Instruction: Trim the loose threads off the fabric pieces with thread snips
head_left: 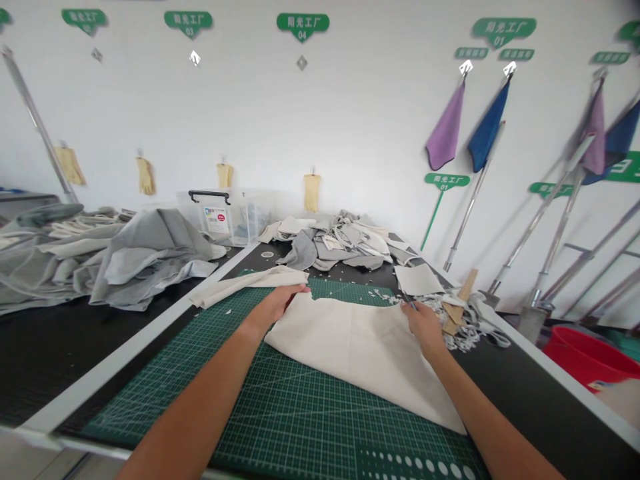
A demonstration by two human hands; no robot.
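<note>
The left hand (277, 303) lays its fingers (296, 289) together on the cream cloth's (360, 347) far left corner; whether they pinch it I cannot tell. The right hand (425, 323) curls at the far right edge, its grip hidden. The cloth lies on the cutting mat (225, 387) mid-tabletop (525, 393). Trimmings (467, 339) and a cut square (417, 279) toward the right edge suggest some cutting is done, but this sheet looks largely whole.

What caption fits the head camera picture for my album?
Left hand and right hand rest on a cream cloth over a green cutting mat.
</note>
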